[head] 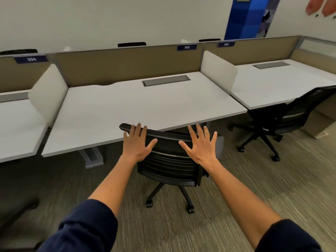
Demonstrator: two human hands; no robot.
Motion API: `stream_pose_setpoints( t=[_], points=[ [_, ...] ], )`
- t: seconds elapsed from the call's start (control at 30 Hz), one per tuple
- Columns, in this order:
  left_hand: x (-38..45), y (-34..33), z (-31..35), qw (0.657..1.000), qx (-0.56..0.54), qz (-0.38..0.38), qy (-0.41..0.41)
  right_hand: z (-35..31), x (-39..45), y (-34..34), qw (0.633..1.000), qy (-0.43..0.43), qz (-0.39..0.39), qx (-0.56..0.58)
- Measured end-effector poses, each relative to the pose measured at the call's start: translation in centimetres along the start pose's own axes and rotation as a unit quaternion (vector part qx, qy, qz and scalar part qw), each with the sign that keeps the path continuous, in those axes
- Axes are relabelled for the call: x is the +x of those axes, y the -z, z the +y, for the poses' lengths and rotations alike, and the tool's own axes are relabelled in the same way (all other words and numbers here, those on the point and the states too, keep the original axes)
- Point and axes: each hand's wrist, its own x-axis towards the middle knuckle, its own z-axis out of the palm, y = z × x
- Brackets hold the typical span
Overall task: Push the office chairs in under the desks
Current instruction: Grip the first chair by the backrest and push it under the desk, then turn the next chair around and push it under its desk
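Reaching forward, both hands are spread wide with straight fingers over the back of a black office chair [169,160]. The left hand [136,144] lies with its fingertips at the backrest's curved top edge; the right hand [201,146] is at the opposite side of the backrest, though whether its palm actually presses the mesh or hovers just off it is hard to tell. Neither hand curls round anything. Dark blue sleeves [85,226] are pushed up the forearms.

That chair has a perforated mesh upper back, ribbed horizontal slats lower down, and a star base on casters. It faces the middle white worktop [127,110], backrest towards the person, its top edge touching or just beside the worktop's front edge and its seat tucked beneath.

A second black office chair [291,117] stands at the right worktop [283,82], turned at an angle, partly under. Tan fabric partitions [112,64] carry number plates 304, 303 and 302. The floor is striped grey-brown carpet [254,179].
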Motion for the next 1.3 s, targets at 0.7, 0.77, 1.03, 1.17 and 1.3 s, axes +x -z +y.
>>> stream_pose_setpoints(
  t=[0.7, 0.77, 1.03, 1.17, 1.3],
  points=[
    [-28.8, 2.6, -11.5, 0.963, 0.017, 0.066, 0.262, -22.9, -12.3, -1.9, 0.948, 0.318, -0.014, 0.018],
    [-33.7, 3.5, -14.5, 0.952, 0.014, 0.077, 0.296, -27.8, -15.5, -2.3, 0.937, 0.349, -0.020, 0.026],
    [-54.6, 6.7, -27.5, 0.916, 0.021, 0.100, 0.389, -46.3, -31.6, -3.7, 0.890, 0.450, -0.031, 0.066],
    [-64.6, 8.7, -33.7, 0.897, 0.042, 0.102, 0.428, -55.0, -39.7, -4.5, 0.867, 0.490, -0.033, 0.085],
    [-72.5, 10.7, -38.5, 0.878, 0.043, 0.119, 0.462, -62.6, -45.8, -4.8, 0.844, 0.528, -0.036, 0.089]
  ],
)
